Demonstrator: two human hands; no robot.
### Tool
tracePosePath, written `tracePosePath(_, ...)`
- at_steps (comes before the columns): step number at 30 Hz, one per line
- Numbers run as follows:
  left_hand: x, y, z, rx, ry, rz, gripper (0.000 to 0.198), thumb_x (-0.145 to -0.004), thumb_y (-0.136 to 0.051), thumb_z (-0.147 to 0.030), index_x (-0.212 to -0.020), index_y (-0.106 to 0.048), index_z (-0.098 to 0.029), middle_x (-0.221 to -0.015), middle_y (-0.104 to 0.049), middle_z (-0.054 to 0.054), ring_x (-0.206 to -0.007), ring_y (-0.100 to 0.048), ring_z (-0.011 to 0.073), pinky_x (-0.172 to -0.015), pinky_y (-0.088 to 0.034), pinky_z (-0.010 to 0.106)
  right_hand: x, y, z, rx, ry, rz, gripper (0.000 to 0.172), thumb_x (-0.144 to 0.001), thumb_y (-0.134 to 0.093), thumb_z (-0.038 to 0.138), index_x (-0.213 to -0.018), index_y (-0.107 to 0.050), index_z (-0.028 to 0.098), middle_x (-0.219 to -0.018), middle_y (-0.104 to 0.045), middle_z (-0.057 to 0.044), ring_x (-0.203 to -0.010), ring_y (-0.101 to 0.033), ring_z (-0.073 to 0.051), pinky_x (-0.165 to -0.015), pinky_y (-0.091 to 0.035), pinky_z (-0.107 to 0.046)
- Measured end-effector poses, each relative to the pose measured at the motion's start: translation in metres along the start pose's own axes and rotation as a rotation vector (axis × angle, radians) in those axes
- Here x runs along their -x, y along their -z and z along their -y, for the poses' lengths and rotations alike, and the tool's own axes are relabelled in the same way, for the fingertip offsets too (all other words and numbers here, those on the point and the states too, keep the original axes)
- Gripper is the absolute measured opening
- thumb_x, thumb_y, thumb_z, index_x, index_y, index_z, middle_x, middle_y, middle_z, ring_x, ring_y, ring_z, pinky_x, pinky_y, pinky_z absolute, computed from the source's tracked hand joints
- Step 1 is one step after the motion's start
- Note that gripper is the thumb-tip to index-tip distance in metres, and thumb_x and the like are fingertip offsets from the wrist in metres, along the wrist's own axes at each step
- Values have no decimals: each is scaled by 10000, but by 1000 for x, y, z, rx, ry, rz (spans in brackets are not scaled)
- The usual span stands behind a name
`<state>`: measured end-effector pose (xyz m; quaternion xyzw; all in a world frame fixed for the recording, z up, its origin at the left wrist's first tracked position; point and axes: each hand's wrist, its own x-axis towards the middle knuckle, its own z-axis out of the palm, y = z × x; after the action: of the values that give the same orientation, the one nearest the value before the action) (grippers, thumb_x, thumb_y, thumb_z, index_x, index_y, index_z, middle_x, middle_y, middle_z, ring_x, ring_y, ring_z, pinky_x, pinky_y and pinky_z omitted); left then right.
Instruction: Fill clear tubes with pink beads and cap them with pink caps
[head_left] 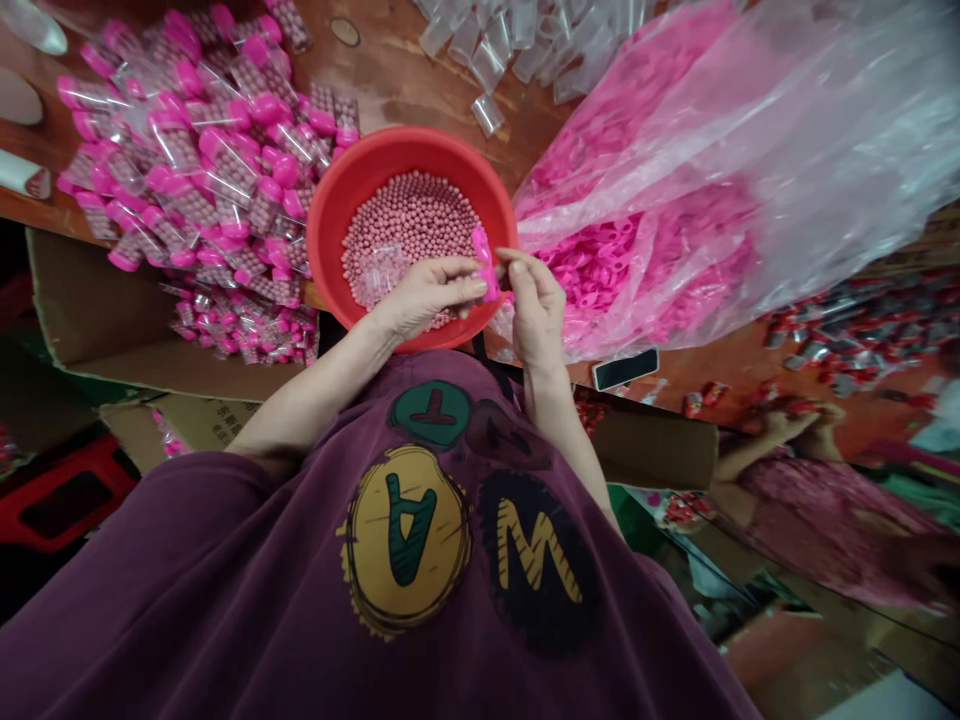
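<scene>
My left hand (pixel 426 296) is over the near right part of a red basin (pixel 411 140), its thumb and fingers closed on a bright pink plastic piece (pixel 485 262). My right hand (pixel 537 308) is at the basin's right rim with curled fingers, thumb and forefinger close to that piece. Whatever those right fingers hold is too small or hidden to tell. Small pink beads (pixel 409 215) fill the basin's bottom. Some clear plastic tubes (pixel 384 268) lie on the beads, just beyond my left wrist.
Pink-capped tubes of beads (pixel 217 150) are heaped at left, spilling into a cardboard box (pixel 97 310). At right lies a clear bag of pink pieces (pixel 637 230), with a phone (pixel 625 370) beside it. Clear empty tubes (pixel 525 40) lie behind. Another person's hands (pixel 806 420) work farther right.
</scene>
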<state>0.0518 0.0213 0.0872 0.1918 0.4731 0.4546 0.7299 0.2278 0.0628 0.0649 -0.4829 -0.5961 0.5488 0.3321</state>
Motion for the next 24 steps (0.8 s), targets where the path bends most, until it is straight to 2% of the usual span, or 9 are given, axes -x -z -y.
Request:
tracePosePath(2, -1, 3, 1, -15, 40, 65, 228, -838, -973, -316, -876, -811, -160, -737, -714, 0, -587, -568, 80, -575, -437, 235, -11, -7, -6, -81, -95, 49, 660, -1037, -544, 845, -1283, -774, 278, -1106, -828, -51, -1035, -795, -230, -986, -721, -480)
tracePosePath(5, -4, 5, 1, 13, 91, 48, 198, -858, -936, -279, -855, -786, -149, -731, -705, 3, -576, -568, 76, -566, -440, 233, -24, -12, -3, -102, -122, 117, 708, -968, -552, 937, -1282, -750, 335, -1083, -826, -37, -1051, -788, -242, -996, -725, -488)
tracePosePath(7, -6, 6, 1, 71, 93, -4, 163, -911, -878, -270, -883, -774, -147, -767, -707, 9, -604, -588, 77, -571, -448, 224, -24, -8, 5, -85, -69, 78, 681, -954, -577, 938, -1274, -740, 359, -1135, -829, -29, -1089, -790, -243, -1080, -700, -506)
tracePosePath(10, -11, 5, 4, 120, 77, -72, 166, -1005, -792, -312, -950, -764, -159, -782, -679, 11, -696, -663, 110, -631, -507, 236, -12, 4, 16, 70, 79, 104, 642, -1005, -585, 871, -1332, -738, 340, -1368, -789, -47, -1347, -744, -286, -1241, -607, -569)
tracePosePath(13, -15, 0, 11, 135, 103, -122, 218, -1068, -734, -371, -982, -746, -171, -797, -677, 22, -837, -746, 174, -759, -588, 305, 3, 9, 14, 267, 228, 197, 848, -926, -705, 894, -1546, -629, 320, -1601, -656, -78, -1603, -557, -348, -1368, -472, -622)
tracePosePath(15, -16, -4, 16, 158, 120, -137, 252, -1092, -708, -399, -987, -742, -173, -815, -693, 33, -890, -761, 194, -804, -607, 333, 8, 7, 7, 360, 245, 204, 1010, -852, -806, 888, -1644, -526, 328, -1647, -616, -95, -1651, -479, -364, -1422, -395, -626)
tracePosePath(16, -17, -6, 17, 170, 125, -137, 262, -1099, -700, -410, -999, -745, -173, -826, -703, 36, -903, -763, 195, -817, -613, 338, 9, 5, 2, 399, 229, 193, 1022, -843, -843, 856, -1660, -500, 346, -1643, -622, -93, -1654, -462, -362, -1437, -372, -620)
tracePosePath(20, -16, -9, 21, 160, 141, -115, 295, -1090, -733, -473, -1066, -768, -181, -851, -732, 45, -943, -776, 208, -856, -634, 354, 7, 3, -11, 474, 238, 138, 855, -920, -849, 722, -1639, -498, 419, -1601, -667, -52, -1584, -518, -340, -1405, -418, -608)
tracePosePath(24, -10, -5, 20, 87, 119, -122, 316, -1039, -802, -506, -1083, -779, -194, -915, -756, 54, -1000, -775, 223, -872, -623, 342, 6, 9, -19, 481, 295, 136, 811, -943, -825, 638, -1627, -522, 324, -1624, -641, -109, -1526, -585, -370, -1358, -445, -680)
